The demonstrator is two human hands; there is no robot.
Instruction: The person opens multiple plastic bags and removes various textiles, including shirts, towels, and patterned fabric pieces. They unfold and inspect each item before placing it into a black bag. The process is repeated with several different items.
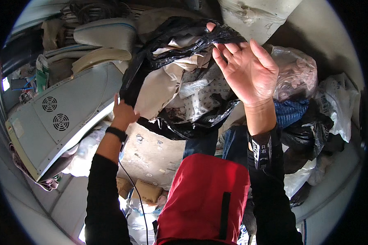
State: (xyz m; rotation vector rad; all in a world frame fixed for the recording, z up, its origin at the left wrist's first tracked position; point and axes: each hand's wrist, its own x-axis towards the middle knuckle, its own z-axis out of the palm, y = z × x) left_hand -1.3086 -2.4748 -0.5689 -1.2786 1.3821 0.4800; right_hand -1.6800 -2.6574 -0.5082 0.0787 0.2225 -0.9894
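A black plastic bag (184, 132) gapes wide in front of me. Inside it lie beige sheet pieces (161, 88) and a crumpled white printed wrapper (199, 99). My right hand (248, 72) is palm up at the far right of the mouth, with a twisted strand of the bag's rim across its fingers. One fingertip pokes out beyond the plastic, and the thumb stands apart. At the left rim, my left hand (124, 111) holds the bag's edge, with its index finger stretched out and some fingers hidden. Dark bands circle both wrists.
A grey metal casing (73, 107) with two round vents leans at the left. Behind it are curved pale padded pieces (105, 32). Filled plastic bags (294, 72) crowd the right. Small cardboard boxes (148, 191) lie low near a cable (138, 193). A white sack (254, 15) stands at the back.
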